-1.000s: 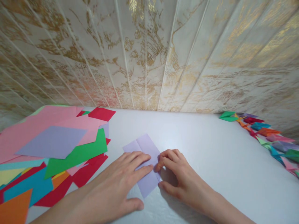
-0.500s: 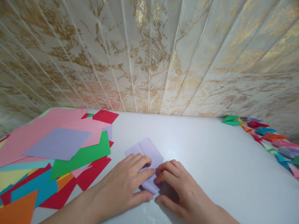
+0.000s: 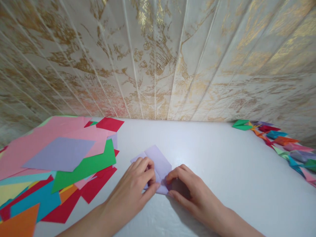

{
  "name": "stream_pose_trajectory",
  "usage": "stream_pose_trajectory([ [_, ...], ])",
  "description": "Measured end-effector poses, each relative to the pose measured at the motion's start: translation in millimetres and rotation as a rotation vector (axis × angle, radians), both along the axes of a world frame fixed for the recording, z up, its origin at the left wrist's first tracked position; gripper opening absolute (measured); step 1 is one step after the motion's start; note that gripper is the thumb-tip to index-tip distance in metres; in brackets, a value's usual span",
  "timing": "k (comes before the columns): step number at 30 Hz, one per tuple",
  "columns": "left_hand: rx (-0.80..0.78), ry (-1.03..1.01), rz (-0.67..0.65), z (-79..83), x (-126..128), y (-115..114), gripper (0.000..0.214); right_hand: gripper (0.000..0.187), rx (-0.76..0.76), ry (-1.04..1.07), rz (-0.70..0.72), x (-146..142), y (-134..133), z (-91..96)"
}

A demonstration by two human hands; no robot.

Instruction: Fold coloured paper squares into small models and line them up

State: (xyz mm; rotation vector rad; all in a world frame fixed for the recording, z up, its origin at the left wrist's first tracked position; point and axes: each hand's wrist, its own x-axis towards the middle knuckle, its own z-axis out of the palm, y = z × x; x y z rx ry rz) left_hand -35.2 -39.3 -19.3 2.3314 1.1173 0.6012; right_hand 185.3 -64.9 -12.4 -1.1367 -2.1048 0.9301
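A sheet of lilac paper (image 3: 159, 159) with creases and a folded lower part lies on the white table between my hands. My left hand (image 3: 139, 181) grips its lower left, with curled fingers on top and the thumb at the near folded edge. At the lower right corner, my right hand (image 3: 190, 186) pinches the paper between thumb and fingertips. The near edge forms a fold between the two thumbs. Part of the paper's left side is hidden under my left fingers.
To the left spreads a pile of coloured paper sheets, with a lilac sheet (image 3: 60, 154) and a green sheet (image 3: 86, 169) near the top. Folded paper pieces, among them a green one (image 3: 242, 125), form a row at the far right. A patterned curtain (image 3: 158, 65) hangs behind the white table (image 3: 209, 144).
The paper's near corner has been folded up, leaving a straighter near edge. My left thumb has moved up onto that edge, and my right thumb and fingers have closed on the right corner.
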Motion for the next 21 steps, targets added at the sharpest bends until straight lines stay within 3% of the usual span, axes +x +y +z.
stream_pose_trajectory([
  [4,0.022,0.003,-0.002,-3.1,2,0,0.019,0.033,0.097,-0.021,0.233,15,10,4.1],
  [8,0.046,0.021,-0.003,-4.6,2,-2,0.018,0.040,0.181,-0.072,0.332,23,15,5.2],
  [21,0.076,0.047,0.002,-6.5,4,-2,0.020,0.041,0.220,-0.119,0.327,22,14,6.5],
])
